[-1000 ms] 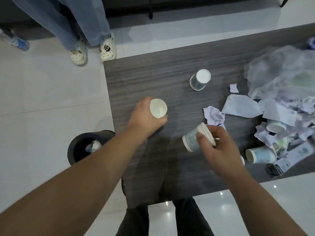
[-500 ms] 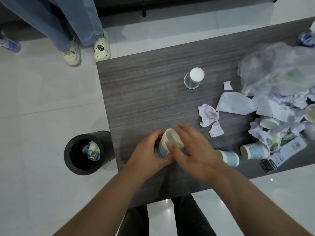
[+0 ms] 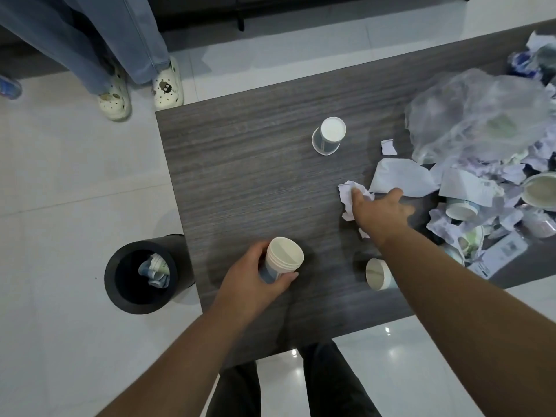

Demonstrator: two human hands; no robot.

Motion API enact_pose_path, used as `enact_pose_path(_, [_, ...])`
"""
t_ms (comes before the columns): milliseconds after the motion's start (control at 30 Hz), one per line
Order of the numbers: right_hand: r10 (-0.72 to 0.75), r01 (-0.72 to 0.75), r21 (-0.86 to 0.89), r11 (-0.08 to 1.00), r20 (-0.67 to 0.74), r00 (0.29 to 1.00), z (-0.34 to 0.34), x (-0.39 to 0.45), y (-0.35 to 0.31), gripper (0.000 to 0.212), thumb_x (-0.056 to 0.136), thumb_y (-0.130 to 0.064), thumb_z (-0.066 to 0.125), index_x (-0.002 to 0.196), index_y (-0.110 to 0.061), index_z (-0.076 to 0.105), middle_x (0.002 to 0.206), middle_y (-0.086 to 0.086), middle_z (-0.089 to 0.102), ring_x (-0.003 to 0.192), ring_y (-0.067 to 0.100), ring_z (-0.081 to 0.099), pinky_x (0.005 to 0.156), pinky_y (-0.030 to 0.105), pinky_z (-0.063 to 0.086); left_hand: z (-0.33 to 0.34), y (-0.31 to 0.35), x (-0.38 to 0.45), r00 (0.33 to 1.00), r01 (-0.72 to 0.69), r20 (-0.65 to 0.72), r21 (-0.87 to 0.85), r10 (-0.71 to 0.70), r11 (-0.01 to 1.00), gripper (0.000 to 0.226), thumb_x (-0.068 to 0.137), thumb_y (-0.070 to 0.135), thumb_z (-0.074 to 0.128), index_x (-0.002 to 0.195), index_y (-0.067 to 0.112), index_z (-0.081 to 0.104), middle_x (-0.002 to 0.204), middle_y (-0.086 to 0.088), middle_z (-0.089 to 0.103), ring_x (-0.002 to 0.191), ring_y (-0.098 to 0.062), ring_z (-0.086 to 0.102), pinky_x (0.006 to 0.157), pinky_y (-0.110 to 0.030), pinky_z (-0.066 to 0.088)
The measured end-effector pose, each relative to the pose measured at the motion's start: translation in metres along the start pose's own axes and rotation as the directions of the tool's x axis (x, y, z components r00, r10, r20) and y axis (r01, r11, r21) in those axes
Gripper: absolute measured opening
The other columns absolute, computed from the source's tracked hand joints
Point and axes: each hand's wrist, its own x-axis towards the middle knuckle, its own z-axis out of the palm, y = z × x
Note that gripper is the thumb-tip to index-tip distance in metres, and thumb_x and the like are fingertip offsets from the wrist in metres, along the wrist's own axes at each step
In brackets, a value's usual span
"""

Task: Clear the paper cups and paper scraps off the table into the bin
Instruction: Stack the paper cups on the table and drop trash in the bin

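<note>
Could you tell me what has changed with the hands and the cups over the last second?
The right hand slid its cup into the one in the left hand, let go, and reached right onto the crumpled paper scrap. The left hand now grips the nested cup stack alone. The upside-down cup, the tipped cup and the bin stayed put.

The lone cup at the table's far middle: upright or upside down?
Upside down. The lone cup shows its closed white base facing up, with the wider rim resting on the table.
</note>
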Motion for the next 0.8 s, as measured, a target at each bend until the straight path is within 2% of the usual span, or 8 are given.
enact_pose_path(100, [0.05,-0.05,-0.011,0.999,0.027,0.998,0.014,0.01,0.007,0.069,0.095,-0.054,0.061,0.145,-0.014,0.035,0.147,0.026,0.034,0.126,0.047,0.047,0.098,0.049,0.049,0.006,0.001,0.0,1.0,0.012,0.007,-0.018,-0.012,1.0,0.066,0.077,0.061,0.09,0.127,0.061,0.046,0.115,0.046,0.058,0.109,0.032,0.051,0.077,-0.002,0.043])
enact_pose_path(167, [0.029,-0.031,0.095,0.995,0.02,0.999,0.019,0.014,0.016,0.053,0.095,-0.044,0.064,0.136,-0.017,0.043,0.142,0.025,0.04,0.105,0.04,0.055,0.089,0.044,0.054,0.009,0.002,0.0,1.0,0.015,0.007,-0.034,-0.015,0.999,0.067,0.078,0.059,0.09,0.131,0.057,0.049,0.117,0.042,0.06,0.11,0.029,0.053,0.077,-0.001,0.044])
enact_pose_path(367, [-0.249,0.237,0.204,0.95,0.031,0.968,0.011,0.003,0.029,0.016,0.1,-0.027,0.062,0.11,-0.015,0.062,0.111,0.015,0.068,0.095,0.036,0.07,0.078,0.044,0.062,0.012,-0.001,0.002,0.999,0.028,0.017,-0.048,-0.027,0.998,0.069,0.079,0.06,0.089,0.137,0.052,0.051,0.117,0.042,0.058,0.109,0.025,0.054,0.077,-0.004,0.043])
enact_pose_path(433, [-0.42,0.406,0.157,0.9,0.071,0.905,0.006,-0.012,0.027,0.014,0.099,-0.013,0.058,0.105,-0.016,0.071,0.104,0.012,0.067,0.09,0.032,0.068,0.073,0.035,0.056,0.012,-0.004,0.003,0.999,0.027,0.022,-0.053,-0.026,0.998,0.069,0.08,0.059,0.088,0.137,0.053,0.05,0.116,0.044,0.057,0.108,0.027,0.053,0.079,-0.005,0.042])
enact_pose_path(567, [-0.683,0.671,0.147,0.727,0.26,0.683,0.003,-0.071,0.021,0.043,0.088,0.009,0.055,0.11,-0.02,0.078,0.109,0.001,0.053,0.088,0.014,0.06,0.076,0.014,0.047,0.011,-0.002,0.004,0.999,0.035,0.026,-0.08,-0.033,0.996,0.063,0.078,0.058,0.09,0.129,0.057,0.053,0.117,0.037,0.065,0.111,0.026,0.055,0.079,-0.007,0.046])
enact_pose_path(633, [-0.727,0.722,0.183,0.667,0.373,0.577,0.007,-0.097,0.022,0.029,0.093,0.0,0.059,0.111,-0.016,0.075,0.109,0.003,0.055,0.092,0.018,0.061,0.079,0.024,0.048,0.012,0.002,0.004,0.998,0.034,0.051,-0.094,-0.029,0.995,0.059,0.077,0.06,0.089,0.126,0.054,0.056,0.115,0.033,0.07,0.106,0.019,0.062,0.078,-0.007,0.049])
enact_pose_path(700, [-0.658,0.635,0.258,0.728,0.522,0.542,0.006,-0.119,0.022,0.018,0.096,-0.025,0.057,0.102,-0.023,0.073,0.107,0.0,0.057,0.095,0.017,0.062,0.082,0.034,0.052,0.013,0.006,0.003,0.997,0.019,0.073,-0.115,-0.011,0.993,0.059,0.074,0.061,0.087,0.124,0.052,0.058,0.111,0.036,0.071,0.102,0.018,0.065,0.076,-0.004,0.05])
enact_pose_path(800, [-0.523,0.507,0.224,0.832,0.62,0.584,0.008,-0.129,0.021,0.039,0.091,-0.053,0.042,0.096,-0.027,0.07,0.104,-0.004,0.058,0.095,0.015,0.063,0.086,0.041,0.057,0.013,0.005,0.002,0.996,0.0,0.088,-0.116,0.01,0.993,0.058,0.075,0.047,0.09,0.125,0.046,0.061,0.109,0.034,0.072,0.103,0.018,0.066,0.081,0.0,0.046])
